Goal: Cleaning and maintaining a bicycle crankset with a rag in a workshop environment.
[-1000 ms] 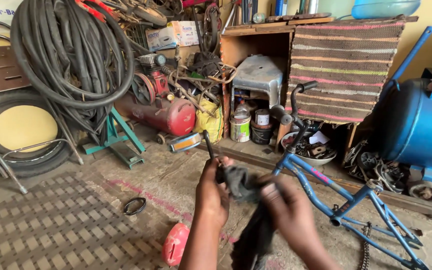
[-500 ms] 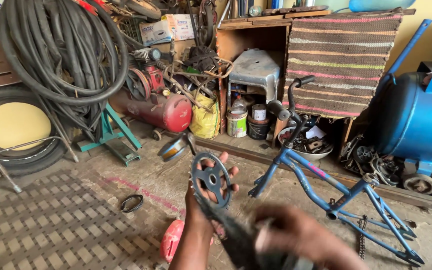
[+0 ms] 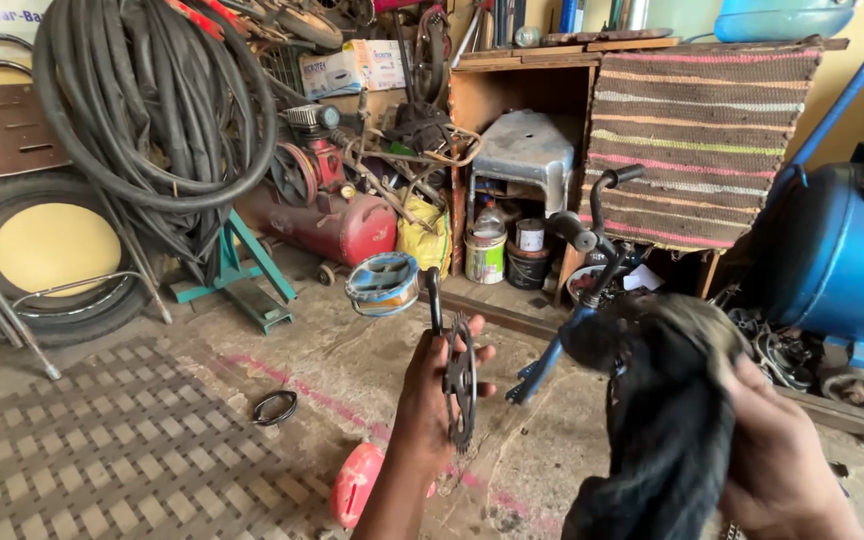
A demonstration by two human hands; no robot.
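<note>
My left hand (image 3: 430,400) holds a dark bicycle chainring with its crank arm (image 3: 455,375) upright, edge-on to the camera, the arm pointing up. My right hand (image 3: 784,462) grips a black rag (image 3: 664,400) that hangs bunched and blurred at the lower right, a short way from the chainring. A blue bicycle frame (image 3: 577,320) with black handlebar grips lies on the floor just behind both hands.
A red air compressor (image 3: 337,222) stands at the back, coiled black hoses (image 3: 152,110) hang at left, a tyre (image 3: 47,255) leans below. Paint tins (image 3: 487,255), a blue tank (image 3: 837,260), a striped rug (image 3: 707,140), a red object (image 3: 357,485) and a rubber ring (image 3: 275,406) on the floor.
The rag has come off the chainring and moved right with my right hand. My left hand has turned the chainring from face-on to edge-on.
</note>
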